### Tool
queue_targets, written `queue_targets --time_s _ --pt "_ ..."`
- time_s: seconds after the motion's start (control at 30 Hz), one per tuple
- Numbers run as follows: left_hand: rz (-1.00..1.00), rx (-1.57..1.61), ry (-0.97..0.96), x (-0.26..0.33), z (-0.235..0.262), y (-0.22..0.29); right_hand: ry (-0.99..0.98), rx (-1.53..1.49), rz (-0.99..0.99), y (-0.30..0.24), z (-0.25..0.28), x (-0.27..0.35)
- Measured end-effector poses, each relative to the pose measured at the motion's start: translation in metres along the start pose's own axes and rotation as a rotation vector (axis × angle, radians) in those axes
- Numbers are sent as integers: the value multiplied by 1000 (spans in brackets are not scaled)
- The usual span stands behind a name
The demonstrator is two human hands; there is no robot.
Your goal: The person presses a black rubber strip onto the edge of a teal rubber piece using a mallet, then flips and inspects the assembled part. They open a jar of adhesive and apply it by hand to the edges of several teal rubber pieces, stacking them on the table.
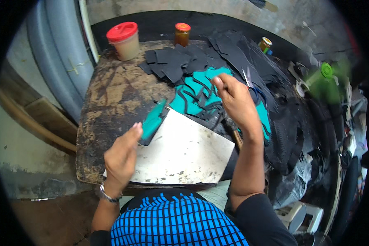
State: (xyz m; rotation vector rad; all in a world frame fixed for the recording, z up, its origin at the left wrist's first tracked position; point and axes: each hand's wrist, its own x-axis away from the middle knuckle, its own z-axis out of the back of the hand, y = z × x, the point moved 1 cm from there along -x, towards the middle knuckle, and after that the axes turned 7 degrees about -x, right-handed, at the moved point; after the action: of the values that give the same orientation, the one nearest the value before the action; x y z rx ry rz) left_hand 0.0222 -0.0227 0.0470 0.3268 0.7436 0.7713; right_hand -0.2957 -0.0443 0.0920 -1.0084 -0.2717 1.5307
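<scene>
Here the teal piece [153,121], a flat cut-out with a dark edge, lies half on the white cutting board [184,153] and half on the worn counter [110,94], pinched at its near end by the left hand [121,158]. It looks thin, light and floppy, probably rubbery sheet, so it would be best held along an edge with fingertips. The right hand [235,100] is raised over the teal sheet [192,88] strewn with black strips [201,104], its grip closed on the scissors [248,80]. Beyond lie stacked black cut pieces [174,61], a red-lidded jar [125,41], an orange-lidded jar [182,35] and a green-capped bottle [324,76].
</scene>
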Motion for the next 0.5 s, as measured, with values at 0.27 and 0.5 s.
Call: queue_targets --time_s 0.27,0.5 --pt "-224 -299 -301 52 -45 19 -311 807 -250 40 14 116" --pt "-236 -262 -294 54 -46 11 -83 450 -374 39 -2 124"
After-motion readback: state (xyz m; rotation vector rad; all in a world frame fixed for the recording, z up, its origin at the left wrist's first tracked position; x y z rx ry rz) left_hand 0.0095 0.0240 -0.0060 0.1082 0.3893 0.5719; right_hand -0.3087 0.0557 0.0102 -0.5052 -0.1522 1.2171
